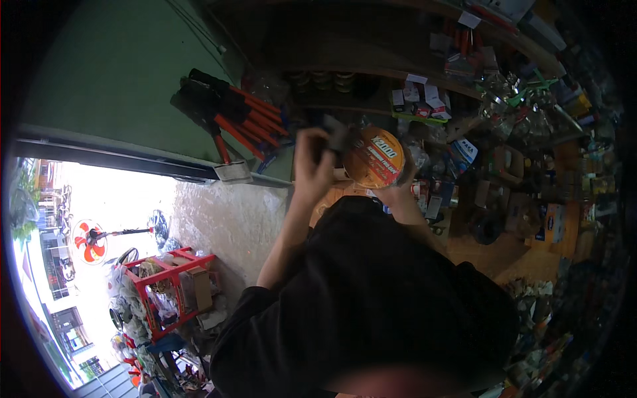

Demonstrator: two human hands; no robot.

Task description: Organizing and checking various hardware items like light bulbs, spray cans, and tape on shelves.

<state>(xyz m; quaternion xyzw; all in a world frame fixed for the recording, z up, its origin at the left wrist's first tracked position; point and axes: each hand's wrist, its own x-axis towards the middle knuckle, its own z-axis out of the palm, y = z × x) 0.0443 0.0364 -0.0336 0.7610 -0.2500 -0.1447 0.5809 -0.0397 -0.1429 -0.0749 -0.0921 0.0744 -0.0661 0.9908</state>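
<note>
My right hand [402, 181] holds a round roll of aluminium foil tape [375, 158] by its right and lower edge, its orange and red printed face turned up. My left hand [314, 161] is raised just left of the roll, with bent fingers around a dark grey cloth-like item [339, 133], blurred. The item hangs close to the roll's upper left edge; whether they touch I cannot tell. A pale cylindrical thing [340, 174] shows between the hands, partly hidden.
Orange-handled tools [244, 119] lean by the green wall. Above are dark wooden shelves [358, 64] with a green-edged tray [420, 118]. Cartons [552, 222] and packed goods crowd the right. A red plastic frame [169, 273] full of goods stands at lower left, near a fan [89, 242].
</note>
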